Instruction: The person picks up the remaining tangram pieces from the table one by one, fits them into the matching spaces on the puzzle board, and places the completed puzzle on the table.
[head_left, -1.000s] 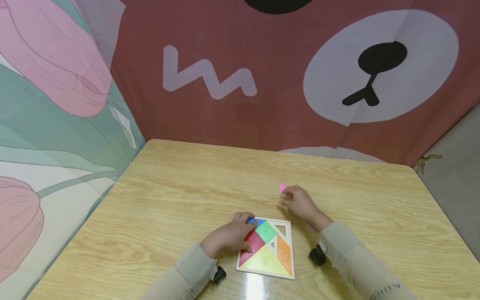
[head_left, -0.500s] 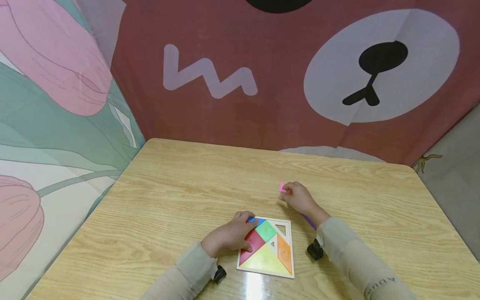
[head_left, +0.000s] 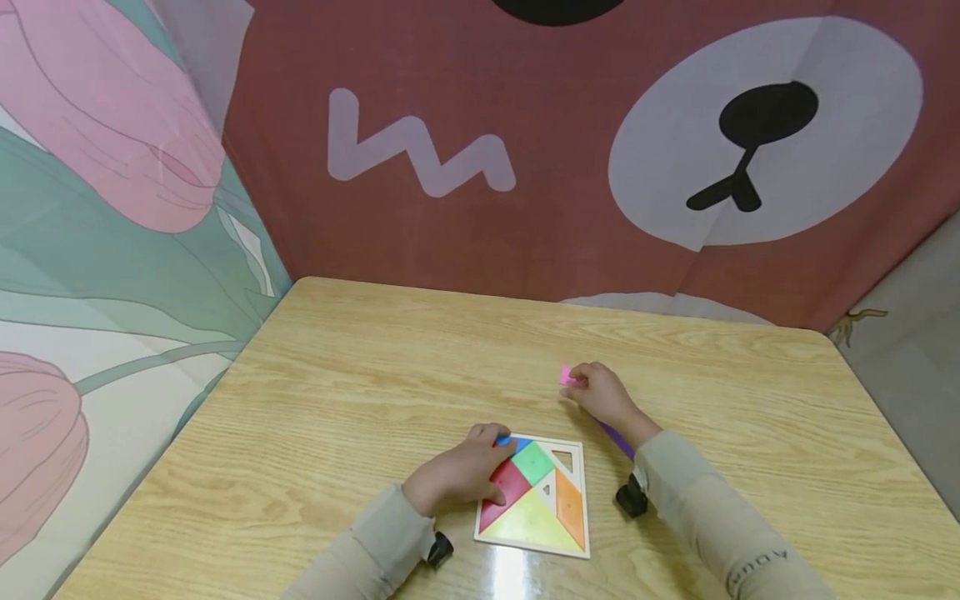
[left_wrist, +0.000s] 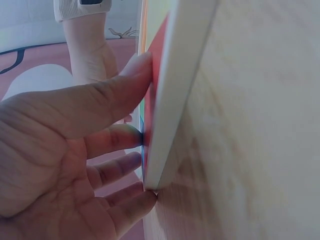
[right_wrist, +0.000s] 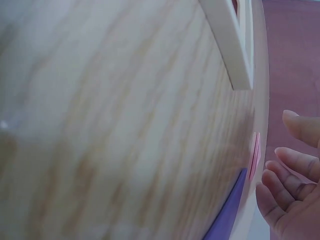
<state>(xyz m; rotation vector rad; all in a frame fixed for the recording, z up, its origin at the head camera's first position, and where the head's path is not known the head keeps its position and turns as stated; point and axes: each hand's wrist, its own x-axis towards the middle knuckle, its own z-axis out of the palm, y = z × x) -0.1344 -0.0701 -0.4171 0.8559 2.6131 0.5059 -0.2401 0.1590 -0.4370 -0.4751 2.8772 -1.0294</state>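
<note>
A square wooden tangram board (head_left: 577,458) lies flat on the table, holding blue, green (head_left: 532,463), red, yellow (head_left: 528,525) and orange (head_left: 570,508) pieces. My left hand (head_left: 459,468) rests on its left side, the thumb on the red piece (left_wrist: 157,55) and other fingers at the blue corner and edge. Beyond the board, my right hand (head_left: 606,395) hovers with bent fingers over a pink piece (head_left: 566,376), partly hidden by them. In the right wrist view, a gap shows between these fingers and the pink piece (right_wrist: 255,156). Under the right wrist lies a purple piece (head_left: 618,438).
Two bare recesses with triangular holes show in the board, one at the upper right (head_left: 562,459) and a smaller one near the middle (head_left: 547,490). The wood-grain table (head_left: 360,367) ends at a printed cloth backdrop (head_left: 525,242).
The right hand has shifted slightly at the pink piece, and more of the purple piece shows beneath its wrist. The left hand stays in place on the board.
</note>
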